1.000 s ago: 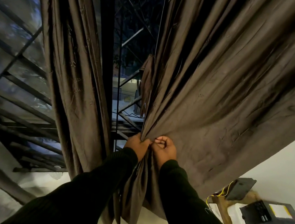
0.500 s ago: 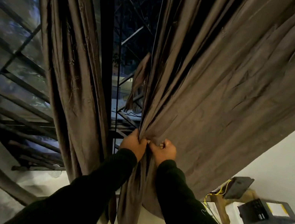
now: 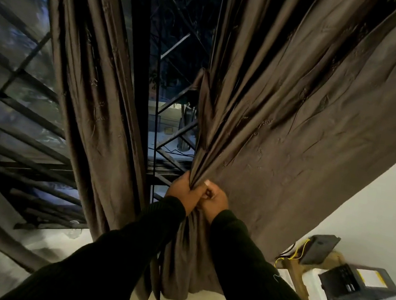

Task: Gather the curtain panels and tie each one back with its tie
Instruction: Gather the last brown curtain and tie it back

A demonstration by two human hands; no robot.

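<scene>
Night-dark barred window (image 3: 16, 103) behind curtains. Left hand (image 3: 182, 191) and right hand (image 3: 214, 199), side by side and touching, both clench bunched folds of right-side brown satin curtain panel (image 3: 302, 115). Left-side matching brown panel (image 3: 92, 85) hangs loose, well apart. Black electronic boxes (image 3: 352, 283) at right wall.
</scene>
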